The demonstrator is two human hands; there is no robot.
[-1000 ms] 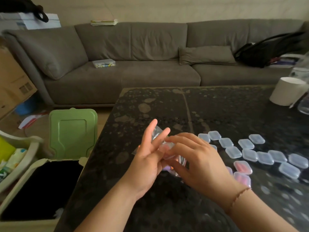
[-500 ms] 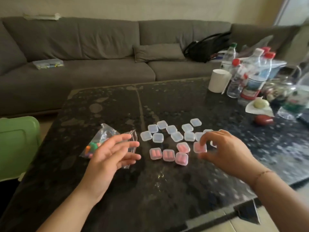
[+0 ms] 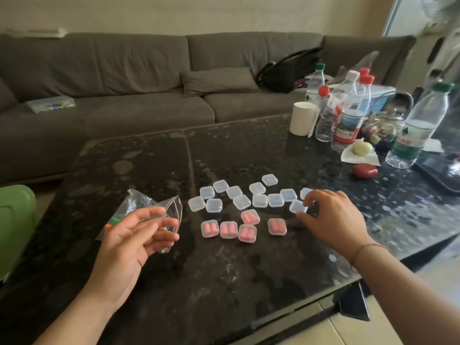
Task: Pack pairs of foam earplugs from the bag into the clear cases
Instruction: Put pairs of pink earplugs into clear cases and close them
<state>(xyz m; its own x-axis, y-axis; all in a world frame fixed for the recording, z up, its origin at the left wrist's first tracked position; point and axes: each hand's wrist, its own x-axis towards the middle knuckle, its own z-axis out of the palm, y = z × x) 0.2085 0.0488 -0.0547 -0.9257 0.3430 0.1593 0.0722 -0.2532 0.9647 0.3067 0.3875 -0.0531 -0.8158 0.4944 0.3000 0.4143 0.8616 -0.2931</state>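
A dark, speckled glossy surface (image 3: 154,155) fills the head view, with a grey sofa (image 3: 139,78) behind it and a cluster of plastic bottles (image 3: 348,113) and a white cup (image 3: 302,118) at its far right corner.

The left hand (image 3: 129,242) hovers palm-up, fingers (image 3: 159,224) loosely spread and holding nothing. Just beyond those fingertips lies the clear bag (image 3: 159,207), crumpled with its mouth open, a few bright earplugs (image 3: 113,221) showing inside.

The right hand (image 3: 333,220) curls over an empty case (image 3: 297,206), thumb and forefinger pinched narrowly at its edges; whether it is lifted off the surface cannot be told. Left of these fingers, more empty clear cases (image 3: 241,201) lie scattered. Nearer the person sit five filled cases (image 3: 229,229), each shut over a pink pair.
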